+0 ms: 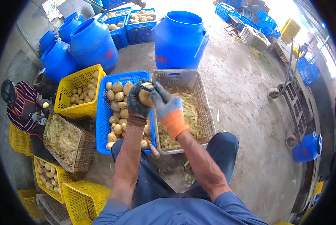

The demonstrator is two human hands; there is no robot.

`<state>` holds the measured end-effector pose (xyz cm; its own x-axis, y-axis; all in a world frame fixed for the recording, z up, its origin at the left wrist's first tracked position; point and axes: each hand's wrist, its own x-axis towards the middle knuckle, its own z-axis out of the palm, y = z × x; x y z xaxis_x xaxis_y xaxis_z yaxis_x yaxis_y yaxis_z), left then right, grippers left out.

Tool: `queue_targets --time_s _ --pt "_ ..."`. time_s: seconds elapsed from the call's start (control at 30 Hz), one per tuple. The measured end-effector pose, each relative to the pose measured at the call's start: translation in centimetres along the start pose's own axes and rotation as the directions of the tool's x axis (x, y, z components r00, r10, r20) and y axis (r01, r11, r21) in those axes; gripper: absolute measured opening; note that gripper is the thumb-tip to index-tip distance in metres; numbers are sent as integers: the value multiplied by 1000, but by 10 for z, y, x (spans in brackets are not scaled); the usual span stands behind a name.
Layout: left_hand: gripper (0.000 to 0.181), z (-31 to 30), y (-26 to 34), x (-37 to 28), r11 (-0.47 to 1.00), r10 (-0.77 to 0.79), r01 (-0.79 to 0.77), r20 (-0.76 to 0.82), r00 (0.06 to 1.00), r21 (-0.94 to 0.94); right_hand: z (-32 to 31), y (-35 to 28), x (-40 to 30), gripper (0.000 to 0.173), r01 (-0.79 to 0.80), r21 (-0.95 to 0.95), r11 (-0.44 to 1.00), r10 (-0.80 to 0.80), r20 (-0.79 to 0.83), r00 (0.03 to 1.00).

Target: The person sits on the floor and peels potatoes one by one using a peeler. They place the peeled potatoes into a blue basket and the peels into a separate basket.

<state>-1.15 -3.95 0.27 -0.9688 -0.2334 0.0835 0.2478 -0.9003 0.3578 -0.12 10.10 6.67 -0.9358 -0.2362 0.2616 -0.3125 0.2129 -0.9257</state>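
My left hand (pixel 137 99), in a dark glove, grips a potato (pixel 145 98) above the gap between two crates. My right hand (pixel 166 99), in a grey and orange glove, holds a peeler (pixel 147 86) against the potato's upper end. Unpeeled potatoes (pixel 118 96) fill much of the blue plastic crate (pixel 101 112) at the left. Long peelings (pixel 194 112) lie in the greyish plastic crate (pixel 210 121) at the right. A wooden-handled tool (pixel 154 150) rests at the blue crate's near right corner; its far end is hidden among the potatoes.
A large blue barrel (pixel 182 42) stands beyond the crates. At the left a co-worker (pixel 24 109) sits by a yellow crate of potatoes (pixel 59 98) and a crate of peelings (pixel 78 140). An empty yellow crate (pixel 100 194) is at the near left, a metal-framed cart (pixel 294 107) at the right.
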Motion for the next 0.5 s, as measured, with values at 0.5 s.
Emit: queue_targets --time_s 0.5 --pt "33 31 -23 -20 999 27 -24 -61 998 48 -22 1 -14 41 43 4 999 -43 -88 995"
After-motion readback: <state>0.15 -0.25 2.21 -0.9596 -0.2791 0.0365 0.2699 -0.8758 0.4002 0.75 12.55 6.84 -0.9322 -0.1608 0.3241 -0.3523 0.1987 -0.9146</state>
